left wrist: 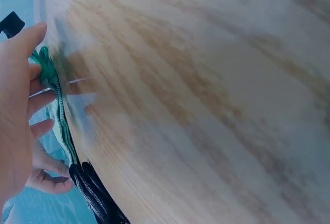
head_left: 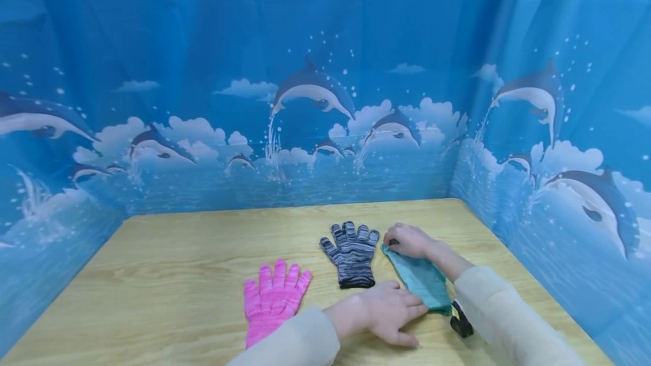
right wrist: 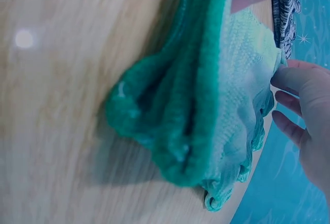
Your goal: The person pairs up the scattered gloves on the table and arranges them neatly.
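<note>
A pale green glove [head_left: 422,281] lies slanted on the table between my two hands. Its ribbed, darker green cuff [right wrist: 193,95] stands in loose folds close to the right wrist camera. At the far end of this glove, my right hand [head_left: 411,240] pinches the fabric between thumb and fingers. My left hand [head_left: 383,310] is spread low over the table, thumb apart, with straight fingertips touching the cuff end. To the left lie a black-and-grey striped glove [head_left: 355,256], flat with fingers pointing away, and a bright pink glove [head_left: 274,298], partly covered by my left sleeve.
The light wooden table [head_left: 168,275] ends at a blue dolphin-print curtain [head_left: 203,72] at the back and on both sides. A small curved black object [head_left: 461,321] shows beside my right sleeve, close to the green cuff.
</note>
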Action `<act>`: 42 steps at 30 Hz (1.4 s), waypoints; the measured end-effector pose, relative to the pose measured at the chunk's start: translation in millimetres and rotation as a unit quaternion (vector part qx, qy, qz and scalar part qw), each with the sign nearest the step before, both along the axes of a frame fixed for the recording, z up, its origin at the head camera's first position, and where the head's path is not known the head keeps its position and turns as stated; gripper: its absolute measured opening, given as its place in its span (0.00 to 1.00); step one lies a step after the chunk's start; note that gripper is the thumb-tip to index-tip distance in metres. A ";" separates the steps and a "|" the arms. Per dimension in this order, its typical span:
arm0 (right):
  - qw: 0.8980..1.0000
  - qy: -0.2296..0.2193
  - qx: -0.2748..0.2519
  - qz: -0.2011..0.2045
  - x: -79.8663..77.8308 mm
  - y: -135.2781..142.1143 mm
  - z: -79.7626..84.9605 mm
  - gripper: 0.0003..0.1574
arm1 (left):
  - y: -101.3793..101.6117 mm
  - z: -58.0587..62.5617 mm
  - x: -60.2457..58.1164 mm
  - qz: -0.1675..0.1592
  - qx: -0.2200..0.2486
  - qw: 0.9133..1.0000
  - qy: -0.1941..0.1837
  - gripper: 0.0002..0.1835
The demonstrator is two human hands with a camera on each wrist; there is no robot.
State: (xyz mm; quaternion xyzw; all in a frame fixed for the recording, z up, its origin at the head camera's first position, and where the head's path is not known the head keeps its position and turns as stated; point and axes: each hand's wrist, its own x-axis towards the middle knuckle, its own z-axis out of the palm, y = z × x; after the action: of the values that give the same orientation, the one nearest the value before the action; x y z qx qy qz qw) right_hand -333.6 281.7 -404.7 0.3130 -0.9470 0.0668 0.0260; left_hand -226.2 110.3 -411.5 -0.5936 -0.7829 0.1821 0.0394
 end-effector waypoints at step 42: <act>0.995 -0.007 0.077 -0.066 68.4 -5.5 30.8 0.22 | -27.2 14.9 -10.2 0.077 0.035 0.996 -0.012 0.35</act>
State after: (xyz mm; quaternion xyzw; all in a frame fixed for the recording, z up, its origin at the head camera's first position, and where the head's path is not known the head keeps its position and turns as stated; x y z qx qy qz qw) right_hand -265.2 276.2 -374.0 0.2505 -0.9681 -0.0061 -0.0007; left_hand -236.4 83.1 -396.6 -0.5324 -0.8323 0.1497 0.0365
